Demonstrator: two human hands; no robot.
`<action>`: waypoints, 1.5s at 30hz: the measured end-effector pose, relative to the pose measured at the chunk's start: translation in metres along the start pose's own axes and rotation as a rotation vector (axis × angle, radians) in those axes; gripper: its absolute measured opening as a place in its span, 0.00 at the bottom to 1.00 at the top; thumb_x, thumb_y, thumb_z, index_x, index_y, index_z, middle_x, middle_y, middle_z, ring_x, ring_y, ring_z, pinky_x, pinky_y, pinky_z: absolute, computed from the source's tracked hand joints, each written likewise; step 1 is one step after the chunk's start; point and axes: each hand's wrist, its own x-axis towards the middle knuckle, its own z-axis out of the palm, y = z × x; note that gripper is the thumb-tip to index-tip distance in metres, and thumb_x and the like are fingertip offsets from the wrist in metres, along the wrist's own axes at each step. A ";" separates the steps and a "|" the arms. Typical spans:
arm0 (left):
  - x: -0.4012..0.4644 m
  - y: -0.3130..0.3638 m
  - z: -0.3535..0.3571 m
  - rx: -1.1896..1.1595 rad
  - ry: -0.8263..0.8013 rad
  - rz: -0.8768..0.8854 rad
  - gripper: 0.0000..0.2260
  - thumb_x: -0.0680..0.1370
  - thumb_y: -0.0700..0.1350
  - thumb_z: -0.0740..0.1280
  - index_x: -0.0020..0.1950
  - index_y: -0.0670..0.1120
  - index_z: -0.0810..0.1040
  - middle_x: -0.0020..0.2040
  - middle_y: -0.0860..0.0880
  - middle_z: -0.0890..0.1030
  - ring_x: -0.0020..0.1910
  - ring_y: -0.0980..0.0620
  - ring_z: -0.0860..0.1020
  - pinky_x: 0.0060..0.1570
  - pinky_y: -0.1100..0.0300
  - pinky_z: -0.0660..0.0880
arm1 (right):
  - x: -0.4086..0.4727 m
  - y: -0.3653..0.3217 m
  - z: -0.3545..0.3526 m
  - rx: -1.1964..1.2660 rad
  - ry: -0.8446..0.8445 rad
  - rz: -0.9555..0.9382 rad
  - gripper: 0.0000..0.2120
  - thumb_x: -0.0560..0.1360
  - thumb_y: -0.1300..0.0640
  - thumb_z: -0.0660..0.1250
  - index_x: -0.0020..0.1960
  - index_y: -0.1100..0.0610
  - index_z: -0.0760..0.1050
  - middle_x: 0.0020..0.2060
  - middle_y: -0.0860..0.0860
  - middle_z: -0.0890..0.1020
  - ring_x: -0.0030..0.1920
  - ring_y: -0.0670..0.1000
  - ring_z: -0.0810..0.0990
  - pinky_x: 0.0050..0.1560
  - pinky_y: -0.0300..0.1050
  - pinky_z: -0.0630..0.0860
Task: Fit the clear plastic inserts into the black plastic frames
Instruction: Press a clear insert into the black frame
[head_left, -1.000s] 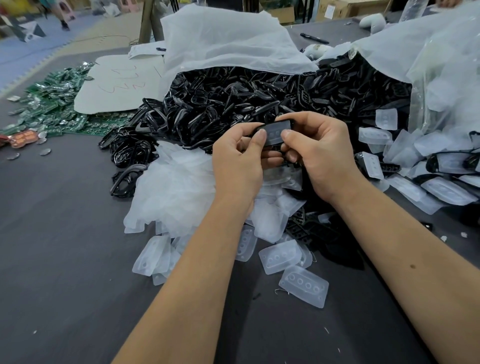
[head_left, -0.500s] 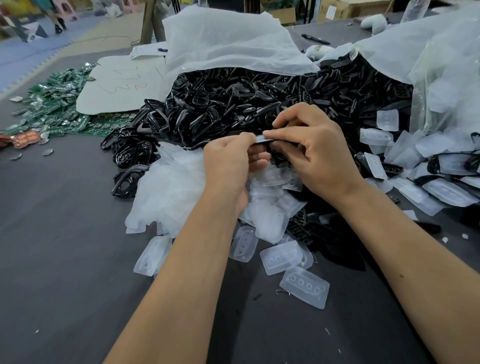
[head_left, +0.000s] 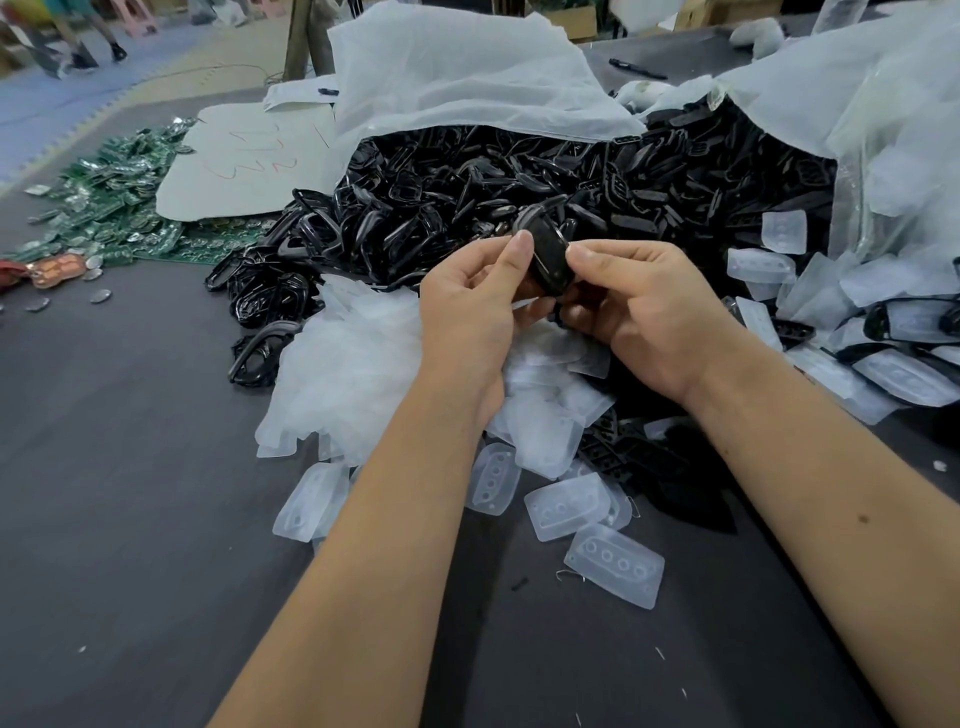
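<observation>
I hold one black plastic frame (head_left: 546, 254) upright between both hands, above the heap. My left hand (head_left: 470, 306) pinches its left edge with thumb and fingers. My right hand (head_left: 639, 312) pinches its right edge, thumb on top. Whether a clear insert sits inside this frame I cannot tell. A big pile of black frames (head_left: 519, 182) spills from a white bag behind my hands. Loose clear inserts (head_left: 613, 564) lie on the dark table (head_left: 130, 493) under and in front of my wrists, each with a row of round holes.
White plastic bags (head_left: 447, 78) cover the back of the frame pile. More clear inserts and fitted pieces (head_left: 904, 374) lie at the right. Green circuit boards (head_left: 109, 208) and a pale cardboard sheet (head_left: 244, 156) sit at the far left. A person's legs (head_left: 93, 31) show at top left.
The frame was held flat and edge-on between my fingertips; now it is turned upright and raised a little, with both hands gripping its sides.
</observation>
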 end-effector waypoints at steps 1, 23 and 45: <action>0.000 -0.001 0.000 -0.008 0.008 -0.001 0.07 0.83 0.41 0.69 0.48 0.41 0.84 0.43 0.44 0.85 0.39 0.53 0.83 0.38 0.61 0.80 | 0.000 0.001 0.001 0.004 0.013 -0.010 0.07 0.80 0.64 0.68 0.53 0.64 0.84 0.46 0.60 0.84 0.43 0.54 0.80 0.38 0.40 0.77; 0.003 -0.003 -0.001 0.021 0.025 0.012 0.05 0.83 0.38 0.68 0.49 0.42 0.82 0.38 0.50 0.86 0.37 0.55 0.84 0.41 0.61 0.81 | -0.003 0.002 0.001 -0.033 0.035 -0.103 0.15 0.80 0.73 0.59 0.58 0.67 0.82 0.48 0.60 0.87 0.50 0.57 0.85 0.50 0.43 0.82; 0.002 0.003 0.002 0.057 0.040 -0.110 0.12 0.86 0.46 0.65 0.51 0.39 0.82 0.45 0.40 0.84 0.40 0.47 0.84 0.44 0.52 0.85 | -0.002 -0.006 -0.011 -0.894 0.119 -0.652 0.08 0.75 0.68 0.74 0.50 0.58 0.87 0.43 0.52 0.86 0.46 0.50 0.85 0.52 0.42 0.80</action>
